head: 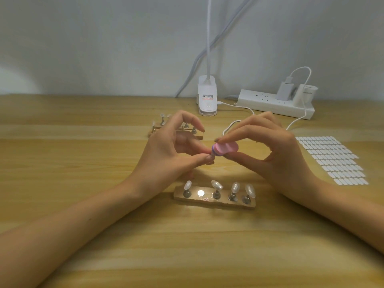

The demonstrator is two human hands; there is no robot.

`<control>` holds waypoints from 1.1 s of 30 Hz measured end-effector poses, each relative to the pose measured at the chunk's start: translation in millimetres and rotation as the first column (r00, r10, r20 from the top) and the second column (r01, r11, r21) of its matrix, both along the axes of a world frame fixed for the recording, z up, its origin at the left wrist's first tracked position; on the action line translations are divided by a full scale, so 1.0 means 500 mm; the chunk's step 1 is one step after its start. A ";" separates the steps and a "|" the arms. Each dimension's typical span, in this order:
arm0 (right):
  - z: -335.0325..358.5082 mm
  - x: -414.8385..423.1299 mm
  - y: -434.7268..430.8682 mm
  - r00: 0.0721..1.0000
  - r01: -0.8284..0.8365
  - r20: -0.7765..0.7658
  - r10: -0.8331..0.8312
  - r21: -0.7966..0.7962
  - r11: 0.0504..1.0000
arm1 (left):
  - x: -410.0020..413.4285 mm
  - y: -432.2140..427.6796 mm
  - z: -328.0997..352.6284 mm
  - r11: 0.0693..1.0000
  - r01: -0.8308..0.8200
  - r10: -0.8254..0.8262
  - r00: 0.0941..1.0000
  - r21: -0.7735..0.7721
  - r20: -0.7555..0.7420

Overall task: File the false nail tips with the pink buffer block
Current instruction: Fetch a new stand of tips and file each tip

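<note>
My right hand [268,150] pinches the pink buffer block [225,149] between thumb and fingers above the table. My left hand [172,150] pinches a small nail tip on its stand [211,157] against the block's left end; the tip itself is mostly hidden by my fingers. In front of my hands lies a wooden holder strip [214,201] with several clear false nail tips on metal stands and one bare shiny magnet spot [200,192]. A second holder strip [176,129] with more tips sits behind my left hand.
A sheet of white oval adhesive tabs [330,159] lies at the right. A white clip lamp base [207,98], a power strip [274,104] with a charger, and a white cable [234,123] stand at the back by the wall.
</note>
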State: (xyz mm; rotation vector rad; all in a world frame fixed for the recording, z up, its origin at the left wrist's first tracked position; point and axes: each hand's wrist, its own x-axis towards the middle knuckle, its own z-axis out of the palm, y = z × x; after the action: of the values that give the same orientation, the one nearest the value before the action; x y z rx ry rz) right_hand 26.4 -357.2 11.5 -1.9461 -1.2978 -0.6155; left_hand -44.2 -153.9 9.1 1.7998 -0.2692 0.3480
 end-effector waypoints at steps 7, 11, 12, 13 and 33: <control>0.002 0.000 -0.001 1.000 -0.001 0.015 0.001 0.006 1.000 | -0.001 -0.002 -0.003 1.000 -0.010 0.009 0.999 0.029 0.035; 0.000 -0.002 0.002 0.998 -0.055 0.031 0.056 -0.024 0.998 | -0.003 -0.005 0.000 1.000 -0.011 0.011 0.999 0.015 0.031; 0.001 0.001 0.001 0.999 -0.029 0.016 0.030 -0.005 1.000 | -0.003 -0.005 0.000 1.000 -0.009 0.009 1.000 0.011 0.027; 0.002 0.003 0.000 1.000 -0.006 0.005 0.006 0.012 1.000 | -0.003 -0.005 0.000 1.000 -0.006 0.006 1.000 0.010 0.026; 0.003 0.001 0.002 1.000 0.000 -0.003 0.000 0.030 1.000 | -0.002 -0.003 -0.003 0.994 -0.058 0.053 0.997 0.094 0.060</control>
State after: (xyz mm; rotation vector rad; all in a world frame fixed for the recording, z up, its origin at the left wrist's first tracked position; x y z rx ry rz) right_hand 26.8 -356.4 12.9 -1.9222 -1.2801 -0.6286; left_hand -45.1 -155.4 7.7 1.8961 -0.2810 0.4332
